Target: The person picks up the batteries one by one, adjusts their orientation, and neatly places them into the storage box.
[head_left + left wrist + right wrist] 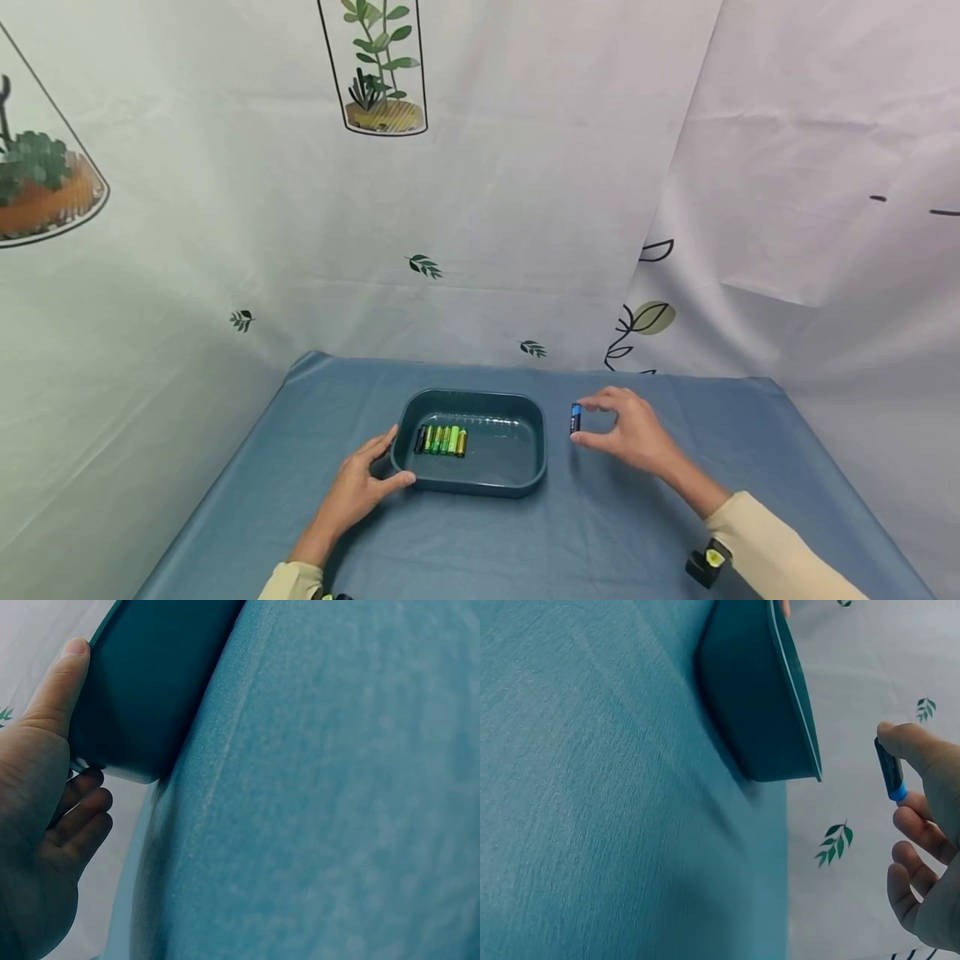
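Note:
A blue-and-black battery (575, 418) is pinched upright by its two ends between the thumb and index finger of my right hand (630, 429). That hand is raised to the right of a dark teal rectangular dish (480, 485), and its other fingers curl loosely in the right wrist view. My left hand (358, 483) holds the dish at its near left corner, the thumb (61, 686) along the near wall and the fingers round the left end. Inside the dish, several green, yellow and black batteries (441, 440) lie side by side in a row on the left.
A blue cloth (480, 550) covers the table under the dish. Pale curtains (480, 208) with printed plants and leaves hang behind and at both sides. Black wrist devices (705, 565) sit at the cream sleeves (772, 542).

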Available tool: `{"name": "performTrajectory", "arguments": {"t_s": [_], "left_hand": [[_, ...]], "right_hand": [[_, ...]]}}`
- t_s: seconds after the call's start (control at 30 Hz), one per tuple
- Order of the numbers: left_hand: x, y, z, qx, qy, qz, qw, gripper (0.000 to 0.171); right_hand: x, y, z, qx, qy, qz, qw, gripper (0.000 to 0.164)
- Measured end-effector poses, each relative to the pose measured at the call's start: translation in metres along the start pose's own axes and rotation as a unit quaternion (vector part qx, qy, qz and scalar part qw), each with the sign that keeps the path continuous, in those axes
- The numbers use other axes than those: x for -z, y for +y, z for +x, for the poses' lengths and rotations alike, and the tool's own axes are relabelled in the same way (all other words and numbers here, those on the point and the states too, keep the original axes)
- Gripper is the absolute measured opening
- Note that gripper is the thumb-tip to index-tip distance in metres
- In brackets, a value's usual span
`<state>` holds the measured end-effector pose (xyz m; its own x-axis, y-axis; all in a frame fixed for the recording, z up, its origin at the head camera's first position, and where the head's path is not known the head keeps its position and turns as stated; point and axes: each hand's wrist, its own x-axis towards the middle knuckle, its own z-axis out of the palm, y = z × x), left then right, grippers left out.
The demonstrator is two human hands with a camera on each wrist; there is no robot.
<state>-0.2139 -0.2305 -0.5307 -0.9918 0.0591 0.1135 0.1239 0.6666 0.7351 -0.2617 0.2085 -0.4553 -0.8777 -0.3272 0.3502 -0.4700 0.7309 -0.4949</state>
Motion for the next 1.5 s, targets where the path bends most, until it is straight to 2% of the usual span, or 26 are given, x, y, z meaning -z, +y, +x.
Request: {"name": "performTrajectory", "arguments": {"t_s": [0.33,0.83,1.5], "left_hand": [[0.000,-0.001,0.000,-0.004,0.002,0.000,1.0000,0.091],[0.001,0.001,0.000,0.003,0.001,0.004,1.0000,0.091],[0.000,0.002,-0.001,-0.008,0.006,0.007,0.9999,0.092]], "right_hand": [[-0.010,-0.004,0.008,-0.001,0.006,0.031,1.000,0.050],[-0.027,-0.019,0.024,0.020,-0.019,0.069,0.997,0.052],[-0.056,-0.038,0.040,0.027,-0.035,0.142,0.989,0.055]]}}
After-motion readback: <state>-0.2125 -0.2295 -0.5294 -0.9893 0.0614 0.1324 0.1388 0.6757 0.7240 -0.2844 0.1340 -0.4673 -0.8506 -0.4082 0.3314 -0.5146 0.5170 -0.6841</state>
